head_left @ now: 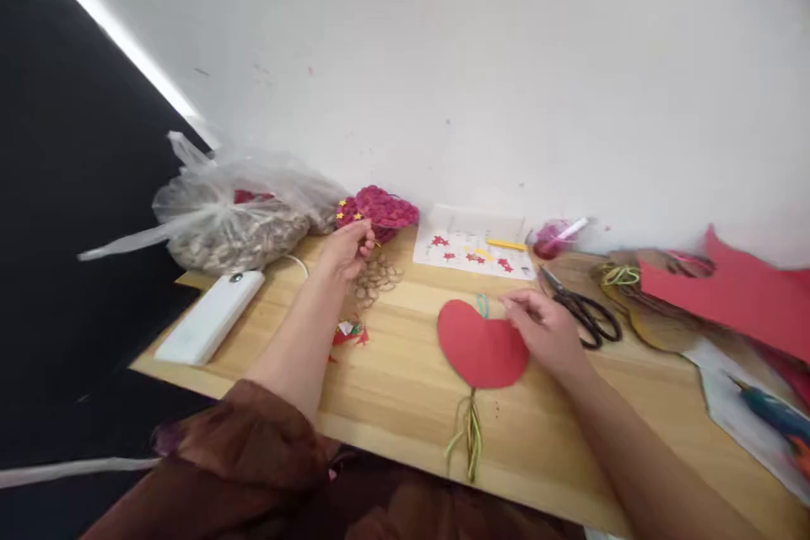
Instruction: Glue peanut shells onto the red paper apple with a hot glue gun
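Note:
A red paper heart point(474, 350) lies on the wooden table, with a blue loop point(483, 305) at its top notch and a green and brown yarn tassel point(472, 437) hanging from its point. My right hand point(545, 329) covers the heart's upper right edge, thumb and forefinger pinched near the notch; whatever is between them is too small to name. Farther back on the left, my left hand point(349, 249) has its fingers pinched together in front of a magenta crocheted piece point(383, 207) bearing small yellow stars point(342, 216). What it holds is unclear.
Black-handled scissors point(585, 312) lie right of the heart. Behind is a white sheet point(430, 251) with red stars. Plastic bag point(240, 219) and white power bank point(210, 317) sit left. Red paper point(727, 295) and a glue gun point(769, 407) occupy the right; paper scraps point(348, 333) lie near my left forearm.

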`<state>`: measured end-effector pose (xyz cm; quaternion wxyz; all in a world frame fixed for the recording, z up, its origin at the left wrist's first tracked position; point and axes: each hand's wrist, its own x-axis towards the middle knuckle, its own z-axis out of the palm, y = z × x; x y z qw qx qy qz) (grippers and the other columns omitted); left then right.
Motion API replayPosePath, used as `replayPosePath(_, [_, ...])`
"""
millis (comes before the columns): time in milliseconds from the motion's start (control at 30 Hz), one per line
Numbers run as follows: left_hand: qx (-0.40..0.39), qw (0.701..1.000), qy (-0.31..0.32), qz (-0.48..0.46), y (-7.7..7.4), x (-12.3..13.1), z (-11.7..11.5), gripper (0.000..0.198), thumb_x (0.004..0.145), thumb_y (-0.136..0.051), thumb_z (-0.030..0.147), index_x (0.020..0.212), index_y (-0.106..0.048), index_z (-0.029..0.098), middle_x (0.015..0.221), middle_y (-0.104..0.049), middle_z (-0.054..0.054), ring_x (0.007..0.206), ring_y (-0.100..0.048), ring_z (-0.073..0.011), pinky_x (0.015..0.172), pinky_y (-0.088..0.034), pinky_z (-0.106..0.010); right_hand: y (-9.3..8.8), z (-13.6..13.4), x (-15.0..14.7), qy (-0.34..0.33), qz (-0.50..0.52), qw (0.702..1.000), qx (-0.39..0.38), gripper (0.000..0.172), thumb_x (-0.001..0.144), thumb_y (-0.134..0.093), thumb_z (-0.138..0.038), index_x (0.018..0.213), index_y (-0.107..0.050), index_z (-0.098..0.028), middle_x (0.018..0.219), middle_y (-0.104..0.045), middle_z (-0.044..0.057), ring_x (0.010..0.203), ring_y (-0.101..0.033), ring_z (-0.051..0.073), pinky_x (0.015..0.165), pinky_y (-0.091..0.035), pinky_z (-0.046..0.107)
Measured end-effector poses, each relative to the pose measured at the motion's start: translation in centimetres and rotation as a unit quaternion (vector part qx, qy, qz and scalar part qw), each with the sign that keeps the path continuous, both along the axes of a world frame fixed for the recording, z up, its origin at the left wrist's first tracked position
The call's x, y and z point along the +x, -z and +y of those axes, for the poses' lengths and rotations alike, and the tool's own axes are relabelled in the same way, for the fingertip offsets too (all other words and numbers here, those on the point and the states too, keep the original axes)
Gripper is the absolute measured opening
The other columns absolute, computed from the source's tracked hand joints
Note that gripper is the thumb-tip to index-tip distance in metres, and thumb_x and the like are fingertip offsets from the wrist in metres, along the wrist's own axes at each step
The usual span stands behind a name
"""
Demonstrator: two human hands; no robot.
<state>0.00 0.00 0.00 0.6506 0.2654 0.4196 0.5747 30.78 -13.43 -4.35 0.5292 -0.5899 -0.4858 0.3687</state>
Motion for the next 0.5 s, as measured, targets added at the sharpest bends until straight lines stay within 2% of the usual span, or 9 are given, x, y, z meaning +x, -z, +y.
replayPosePath(100, [0.005,0.998,0.06,-0.012,-0.4,1.9,-1.1,0.02,0.087,-0.066,0.008,0.071,-0.055,0.013,0.057,-0.054,0.004,0.041,-0.045,-0.0013,0.034,-0.027,-0.006,0.3,0.1,-0.3,0.008,0.031,0.999,0.005,0.021,0.071,-0.085,-0.038,0.078,-0.077,-0.02,0.072,-0.07,0.002,0.064,-0.057,0.016,0.06,-0.043,0.029])
replayPosePath(167, [0.005,0.994,0.107,-0.019,-0.5,3.5,-2.4,0.018,0.086,-0.067,0.009,0.071,-0.056,0.013,0.059,-0.055,0.003,0.042,-0.046,-0.0012,0.034,-0.028,-0.006,0.2,0.1,-0.5,0.005,0.069,0.998,0.008,0.032,0.072,-0.084,-0.049,0.085,-0.076,-0.021,0.078,-0.071,0.003,0.068,-0.061,0.017,0.058,-0.045,0.029])
replayPosePath(267, [-0.005,0.984,0.179,-0.023,-0.2,5.8,-4.7,0.018,0.082,-0.072,0.01,0.07,-0.059,0.012,0.06,-0.056,0.002,0.044,-0.047,-0.0018,0.034,-0.029,-0.006,-0.2,0.0,-0.7,-0.012,0.135,0.991,0.008,0.053,0.074,-0.073,-0.071,0.096,-0.075,-0.023,0.08,-0.071,0.005,0.067,-0.063,0.018,0.046,-0.04,0.026])
replayPosePath(367, [-0.015,0.973,0.232,-0.02,0.5,7.4,-6.6,0.015,0.078,-0.076,0.012,0.071,-0.063,0.01,0.06,-0.058,0.001,0.044,-0.048,-0.0024,0.035,-0.031,-0.007,-0.8,0.0,-0.7,-0.022,0.195,0.98,0.01,0.065,0.074,-0.058,-0.086,0.093,-0.07,-0.025,0.083,-0.073,0.005,0.071,-0.067,0.02,0.046,-0.044,0.027])
replayPosePath(433, [-0.015,0.968,0.252,-0.01,1.0,8.1,-7.3,0.013,0.075,-0.078,0.013,0.072,-0.066,0.009,0.06,-0.059,0.001,0.044,-0.048,-0.0028,0.035,-0.032,-0.008,-1.1,-0.1,-0.7,-0.025,0.225,0.974,0.01,0.066,0.076,-0.054,-0.087,0.096,-0.07,-0.027,0.087,-0.075,0.005,0.077,-0.071,0.022,0.055,-0.053,0.031])
replayPosePath(500, [-0.014,0.966,0.26,0.007,1.4,8.6,-7.8,0.012,0.074,-0.079,0.014,0.074,-0.068,0.009,0.059,-0.059,0.001,0.044,-0.048,-0.0029,0.035,-0.032,-0.008,-1.3,-0.2,-0.8,-0.036,0.26,0.965,0.015,0.059,0.078,-0.06,-0.082,0.098,-0.071,-0.027,0.09,-0.077,0.004,0.086,-0.073,0.024,0.069,-0.058,0.036])
